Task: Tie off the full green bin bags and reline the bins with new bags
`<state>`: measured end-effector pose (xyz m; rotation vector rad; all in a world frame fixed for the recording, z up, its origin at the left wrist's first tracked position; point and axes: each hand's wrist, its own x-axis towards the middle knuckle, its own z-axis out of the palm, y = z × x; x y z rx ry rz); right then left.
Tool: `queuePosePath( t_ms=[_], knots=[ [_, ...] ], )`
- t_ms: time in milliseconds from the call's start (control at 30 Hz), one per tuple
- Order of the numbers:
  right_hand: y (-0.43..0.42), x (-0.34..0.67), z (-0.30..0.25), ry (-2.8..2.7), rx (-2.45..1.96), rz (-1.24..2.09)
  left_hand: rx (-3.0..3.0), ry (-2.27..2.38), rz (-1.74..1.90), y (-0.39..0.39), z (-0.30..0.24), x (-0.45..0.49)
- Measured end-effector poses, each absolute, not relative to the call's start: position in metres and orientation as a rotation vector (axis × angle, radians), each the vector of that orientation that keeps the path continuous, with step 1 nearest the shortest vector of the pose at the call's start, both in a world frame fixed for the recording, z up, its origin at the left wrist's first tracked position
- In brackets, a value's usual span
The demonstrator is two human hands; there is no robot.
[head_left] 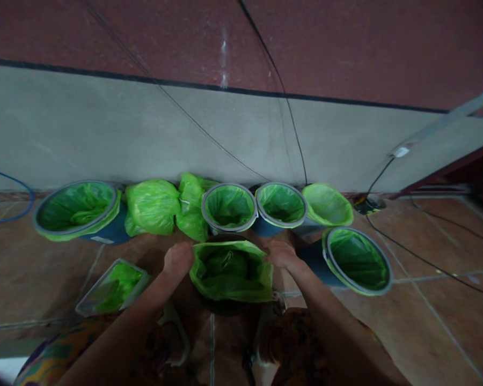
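A green plastic bag [230, 292] is spread wide between my two hands over a dark round container, whose rim shows only partly under it. My left hand [180, 259] is closed on the bag's left edge. On the opposite edge, my right hand [280, 254] grips the plastic. Inside the bag lies something rounded and green that I cannot make out. Just beyond stand two bins with grey rims and green liners, the left bin [228, 208] and the right bin [282, 205].
A large lined bin [78, 212] stands far left beside a tied green bag [152, 206]. A clear tray [111, 287] with green plastic lies left. Another lined bin [359, 261] tilts at right. Behind run the wall [145, 126] and a black cable [292, 115].
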<state>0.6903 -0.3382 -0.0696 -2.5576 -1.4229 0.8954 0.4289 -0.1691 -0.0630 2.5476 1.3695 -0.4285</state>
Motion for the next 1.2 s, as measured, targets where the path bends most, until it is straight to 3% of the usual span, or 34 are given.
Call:
queuePosePath(
  t_ms=[367,500,633,900,1200],
  knots=[
    [-0.308,0.652,-0.073,-1.363,-2.393,0.738,2.504,1.316,-0.558,-0.185,-0.070,0.437],
    [-0.311,0.664,-0.067,-1.172,-2.282,0.586,2.495,1.392,-0.265,-0.174,-0.064,0.436],
    [-0.318,0.677,-0.061,-1.045,-2.515,0.477,2.322,1.551,-0.030,-0.163,-0.061,0.438],
    [-0.319,0.660,-0.064,-1.342,-2.628,0.833,2.287,1.375,-0.354,-0.184,-0.083,0.434],
    [-0.320,0.680,-0.057,-1.099,-2.829,0.588,2.424,1.497,-0.226,-0.165,-0.057,0.433]
  ],
)
